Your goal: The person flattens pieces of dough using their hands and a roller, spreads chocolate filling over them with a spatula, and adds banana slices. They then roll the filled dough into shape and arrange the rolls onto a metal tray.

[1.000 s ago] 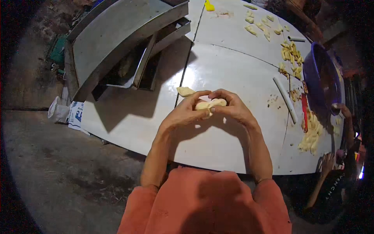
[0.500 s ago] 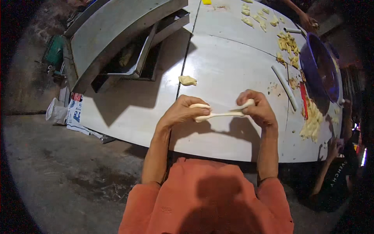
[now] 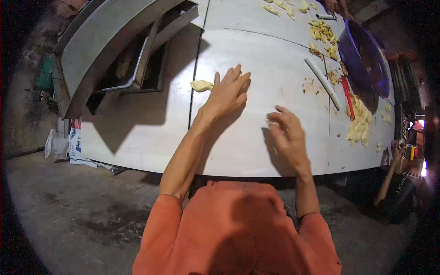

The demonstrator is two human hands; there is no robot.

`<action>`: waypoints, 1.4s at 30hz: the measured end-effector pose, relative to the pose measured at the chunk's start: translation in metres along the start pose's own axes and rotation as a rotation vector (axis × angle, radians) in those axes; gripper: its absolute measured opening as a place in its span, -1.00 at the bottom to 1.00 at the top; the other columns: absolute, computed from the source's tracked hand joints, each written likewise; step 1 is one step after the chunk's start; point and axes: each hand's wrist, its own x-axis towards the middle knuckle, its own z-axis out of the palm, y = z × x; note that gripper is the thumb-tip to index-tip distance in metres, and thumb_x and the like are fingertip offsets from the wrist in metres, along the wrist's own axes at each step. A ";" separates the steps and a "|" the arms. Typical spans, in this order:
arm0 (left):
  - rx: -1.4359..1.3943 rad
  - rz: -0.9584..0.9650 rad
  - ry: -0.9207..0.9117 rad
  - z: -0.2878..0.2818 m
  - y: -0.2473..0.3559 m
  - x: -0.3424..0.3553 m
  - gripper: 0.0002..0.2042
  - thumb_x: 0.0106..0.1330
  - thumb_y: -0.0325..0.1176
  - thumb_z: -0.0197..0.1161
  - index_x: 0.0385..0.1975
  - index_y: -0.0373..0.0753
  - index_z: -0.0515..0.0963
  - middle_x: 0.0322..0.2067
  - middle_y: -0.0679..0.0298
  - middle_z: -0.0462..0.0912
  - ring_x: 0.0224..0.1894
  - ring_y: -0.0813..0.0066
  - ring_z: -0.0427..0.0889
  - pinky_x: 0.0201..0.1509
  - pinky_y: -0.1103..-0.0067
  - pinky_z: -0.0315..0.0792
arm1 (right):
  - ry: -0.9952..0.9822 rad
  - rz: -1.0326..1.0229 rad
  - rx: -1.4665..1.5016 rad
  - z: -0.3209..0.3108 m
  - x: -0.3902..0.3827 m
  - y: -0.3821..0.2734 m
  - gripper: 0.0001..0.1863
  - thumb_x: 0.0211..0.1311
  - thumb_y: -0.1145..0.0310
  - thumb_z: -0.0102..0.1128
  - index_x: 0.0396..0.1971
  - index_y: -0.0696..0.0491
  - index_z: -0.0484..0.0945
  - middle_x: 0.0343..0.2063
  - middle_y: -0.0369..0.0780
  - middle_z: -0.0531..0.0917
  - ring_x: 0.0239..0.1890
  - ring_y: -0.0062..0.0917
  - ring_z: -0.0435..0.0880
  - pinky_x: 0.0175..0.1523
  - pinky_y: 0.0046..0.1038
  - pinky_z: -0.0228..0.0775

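Observation:
My left hand (image 3: 227, 93) reaches over the white table, palm down, fingers spread and open. A small pale piece of dough (image 3: 200, 85) lies beside its thumb, at the dark seam in the tabletop. Whether more dough is under the palm is hidden. Lower and to the right, my right hand (image 3: 288, 137) hovers above the table with its fingers loosely bent and apart. I see nothing held in it.
A metal machine with a curved sheet cover (image 3: 110, 34) stands at the left. On the right are a white rod (image 3: 322, 84), a red tool (image 3: 347, 98), a purple basin (image 3: 364, 57) and dough pieces (image 3: 360, 123). Other people's hands (image 3: 333, 5) show at the far right.
My hands have parted and the dough strip stretched between them is out of sight. The left hand has moved forward and opened by the dough piece; the right has let go. The whole view has shifted.

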 end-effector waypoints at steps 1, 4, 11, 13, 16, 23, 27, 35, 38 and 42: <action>-0.059 -0.050 -0.008 0.003 0.009 -0.009 -0.31 0.24 -0.31 0.29 0.44 -0.10 0.29 0.50 -0.13 0.09 0.55 -0.22 0.01 0.50 -0.28 -0.16 | -0.137 -0.151 -0.116 0.004 -0.001 -0.003 -0.73 0.30 0.38 0.22 -0.01 0.06 0.60 0.14 -0.09 0.62 0.41 -0.12 0.36 0.50 0.04 0.03; 0.113 0.009 0.174 -0.007 0.027 -0.030 -0.37 0.26 -0.40 0.25 0.41 -0.13 0.35 0.50 -0.12 0.09 0.54 -0.23 0.03 0.46 -0.28 -0.01 | -0.349 -0.332 -0.296 0.041 -0.024 0.028 -0.69 0.38 0.26 0.21 0.04 0.02 0.59 0.33 -0.17 0.49 0.49 -0.17 0.26 0.54 0.15 -0.10; -0.003 0.171 0.034 0.012 0.085 -0.128 -0.50 0.24 -0.28 0.40 0.19 -0.25 0.52 0.24 0.01 0.54 0.33 0.05 0.49 0.39 -0.01 0.31 | -0.204 -0.346 -0.088 0.023 -0.045 0.058 -0.21 0.31 -0.15 0.20 0.40 0.03 0.32 0.47 -0.03 0.26 0.53 -0.17 0.21 0.55 0.24 -0.22; 0.096 0.125 -0.145 0.031 0.097 -0.129 -0.34 0.35 -0.05 0.29 0.36 -0.30 0.37 0.39 0.02 0.38 0.48 0.12 0.29 0.48 -0.07 0.15 | -0.442 -0.310 -0.222 0.032 -0.040 0.056 -0.02 0.29 -0.39 -0.01 0.49 0.05 0.19 0.53 -0.10 0.17 0.55 -0.24 0.17 0.54 0.31 -0.33; 0.163 0.059 -0.186 0.037 0.101 -0.129 -0.28 0.38 0.04 0.22 0.42 -0.29 0.29 0.46 0.05 0.29 0.52 0.12 0.23 0.50 -0.15 0.03 | -0.397 -0.288 -0.422 0.023 -0.043 0.071 -0.01 0.29 -0.42 -0.07 0.50 0.02 0.17 0.53 -0.15 0.18 0.57 -0.28 0.12 0.53 0.35 -0.37; 0.135 0.061 -0.254 0.025 0.098 -0.129 -0.27 0.41 0.08 0.19 0.47 -0.20 0.24 0.49 0.07 0.22 0.53 0.10 0.19 0.49 -0.24 -0.09 | -0.366 -0.269 -0.362 0.016 -0.055 0.075 -0.12 0.37 -0.33 -0.03 0.47 0.01 0.26 0.52 -0.18 0.20 0.59 -0.27 0.05 0.51 0.38 -0.35; 0.079 0.030 -0.270 0.007 0.109 -0.106 -0.39 0.40 0.01 0.23 0.34 -0.22 0.41 0.36 0.06 0.42 0.46 0.10 0.33 0.53 -0.18 -0.10 | -0.416 -0.295 -0.334 0.007 -0.049 0.077 -0.22 0.37 -0.17 0.14 0.43 0.02 0.33 0.47 -0.11 0.30 0.54 -0.20 0.17 0.53 0.30 -0.23; 0.057 -0.348 0.214 -0.009 0.055 -0.008 -0.51 0.37 -0.20 0.34 0.23 -0.29 0.49 0.09 -0.03 0.60 0.08 -0.03 0.63 0.12 0.21 0.53 | 0.386 0.143 -0.575 -0.089 0.042 0.186 -0.42 0.37 0.30 0.18 0.33 0.19 0.39 0.25 0.06 0.52 0.31 -0.07 0.46 0.43 -0.10 0.21; -0.019 -0.279 0.207 0.012 0.026 0.016 -0.69 0.36 -0.28 0.34 0.02 -0.28 0.62 -0.05 0.01 0.66 -0.04 0.00 0.69 0.03 0.25 0.55 | 0.295 0.127 -0.669 -0.105 0.062 0.253 -0.42 0.39 0.25 0.16 0.34 0.16 0.38 0.16 0.04 0.58 0.22 -0.11 0.51 0.33 -0.09 0.29; 0.163 -0.159 0.386 -0.018 0.009 0.020 -0.83 0.39 -0.38 0.25 -0.11 -0.22 0.68 -0.09 0.12 0.69 -0.11 0.05 0.70 -0.03 0.29 0.56 | 0.134 0.260 -0.581 -0.100 0.067 0.246 -0.54 0.49 0.25 0.04 0.28 0.12 0.44 0.08 0.04 0.59 0.20 -0.07 0.50 0.31 -0.08 0.30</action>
